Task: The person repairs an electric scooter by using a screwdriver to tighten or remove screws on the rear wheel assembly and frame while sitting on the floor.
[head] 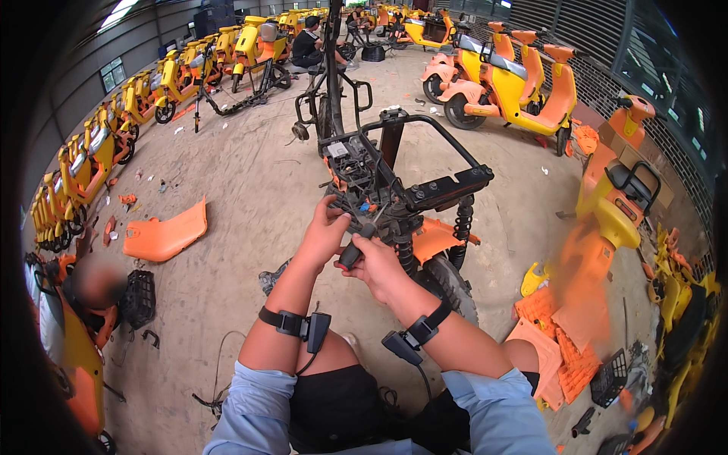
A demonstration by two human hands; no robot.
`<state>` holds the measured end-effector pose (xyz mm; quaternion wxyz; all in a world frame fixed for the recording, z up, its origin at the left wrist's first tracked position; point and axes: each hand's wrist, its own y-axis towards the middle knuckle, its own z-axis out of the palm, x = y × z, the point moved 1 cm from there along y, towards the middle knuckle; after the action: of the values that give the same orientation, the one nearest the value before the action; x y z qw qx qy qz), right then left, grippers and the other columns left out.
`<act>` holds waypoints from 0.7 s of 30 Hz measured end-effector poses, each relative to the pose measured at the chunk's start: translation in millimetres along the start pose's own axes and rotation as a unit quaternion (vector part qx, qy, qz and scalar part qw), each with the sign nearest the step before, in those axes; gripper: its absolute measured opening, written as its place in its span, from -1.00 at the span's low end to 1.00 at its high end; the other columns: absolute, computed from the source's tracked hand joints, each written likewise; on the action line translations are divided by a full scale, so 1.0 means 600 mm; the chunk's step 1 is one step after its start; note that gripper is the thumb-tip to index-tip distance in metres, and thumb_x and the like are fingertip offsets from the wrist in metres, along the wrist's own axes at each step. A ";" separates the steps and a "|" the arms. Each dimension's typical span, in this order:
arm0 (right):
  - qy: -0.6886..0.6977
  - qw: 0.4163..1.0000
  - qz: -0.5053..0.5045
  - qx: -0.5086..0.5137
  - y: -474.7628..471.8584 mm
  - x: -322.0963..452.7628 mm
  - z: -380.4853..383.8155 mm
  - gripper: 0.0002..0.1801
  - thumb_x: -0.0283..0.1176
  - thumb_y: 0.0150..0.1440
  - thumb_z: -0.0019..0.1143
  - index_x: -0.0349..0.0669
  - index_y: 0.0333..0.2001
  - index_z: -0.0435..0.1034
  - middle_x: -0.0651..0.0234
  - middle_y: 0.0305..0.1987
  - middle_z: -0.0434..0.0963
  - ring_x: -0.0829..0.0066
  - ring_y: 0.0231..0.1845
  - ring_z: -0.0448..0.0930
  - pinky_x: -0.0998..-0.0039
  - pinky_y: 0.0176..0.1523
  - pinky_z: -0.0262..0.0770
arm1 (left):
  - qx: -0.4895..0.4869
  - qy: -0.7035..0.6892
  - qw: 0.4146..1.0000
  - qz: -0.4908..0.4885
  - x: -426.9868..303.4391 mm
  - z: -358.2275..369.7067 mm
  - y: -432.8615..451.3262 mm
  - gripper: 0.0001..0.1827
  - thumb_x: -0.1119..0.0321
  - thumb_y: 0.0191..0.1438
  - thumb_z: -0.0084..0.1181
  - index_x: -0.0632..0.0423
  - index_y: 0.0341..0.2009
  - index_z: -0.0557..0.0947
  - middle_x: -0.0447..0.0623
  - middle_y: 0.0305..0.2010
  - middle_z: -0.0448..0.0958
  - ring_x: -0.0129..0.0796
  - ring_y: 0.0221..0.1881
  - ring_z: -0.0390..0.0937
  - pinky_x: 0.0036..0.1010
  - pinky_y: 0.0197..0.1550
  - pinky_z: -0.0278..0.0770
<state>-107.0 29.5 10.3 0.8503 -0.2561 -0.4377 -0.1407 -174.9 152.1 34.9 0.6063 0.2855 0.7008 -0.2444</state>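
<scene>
My right hand (380, 266) grips a screwdriver by its dark handle (357, 247), which has a red end. Its shaft points up and away into the stripped black frame (449, 183) of an electric scooter. My left hand (324, 234) is at the near end of the frame, thumb and forefinger by the wiring (364, 181); whether it pinches anything is hidden. Below the seat rack are a coil shock absorber (462, 230), an orange fender piece (435, 242) and the rear wheel (452, 287). A small blue part (367, 206) shows among the wires.
An orange body panel (168, 230) lies on the floor at left, near a black basket (140, 298). Orange panels (543, 352) are heaped at right. Yellow scooters (512, 91) line both sides. People (310, 45) sit at the back; another person's blurred head (99, 281) is at left.
</scene>
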 end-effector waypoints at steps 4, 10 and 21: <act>0.029 0.999 -0.029 -0.018 0.024 0.010 -0.011 -0.66 -0.16 0.42 -0.06 -0.21 0.05 0.35 0.24 -0.07 0.61 0.38 -0.18 0.67 0.31 -0.11 0.57 | 0.078 0.048 0.995 0.039 -0.015 -0.019 -0.016 -0.28 0.32 0.21 0.20 0.11 0.41 0.26 0.17 0.34 0.39 -0.12 0.31 0.39 -0.26 0.28 0.43; 0.035 0.997 -0.047 -0.051 0.041 0.006 -0.028 -0.64 -0.11 0.45 -0.11 -0.14 0.08 0.40 0.38 -0.08 0.56 0.53 -0.17 0.57 0.37 -0.03 0.55 | 0.186 0.270 0.915 0.233 -0.015 -0.006 -0.045 -0.19 0.44 0.08 0.24 0.19 0.42 0.25 0.26 0.37 0.36 0.05 0.38 0.34 -0.19 0.32 0.40; -0.270 0.961 0.058 0.029 -0.033 0.079 -0.050 -0.50 -0.02 0.35 -0.03 -0.20 0.13 0.38 0.34 0.03 0.57 0.44 0.01 0.58 0.34 0.05 0.39 | 0.103 0.380 0.906 0.154 0.010 0.035 0.005 -0.31 0.21 0.06 0.29 0.25 0.24 0.42 0.34 0.08 0.52 0.21 0.10 0.52 -0.12 0.09 0.52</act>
<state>-68.4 -4.3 40.3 0.7145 -0.2843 -0.6392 -0.0044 -158.7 140.3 25.6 0.2917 0.5222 0.7962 -0.0914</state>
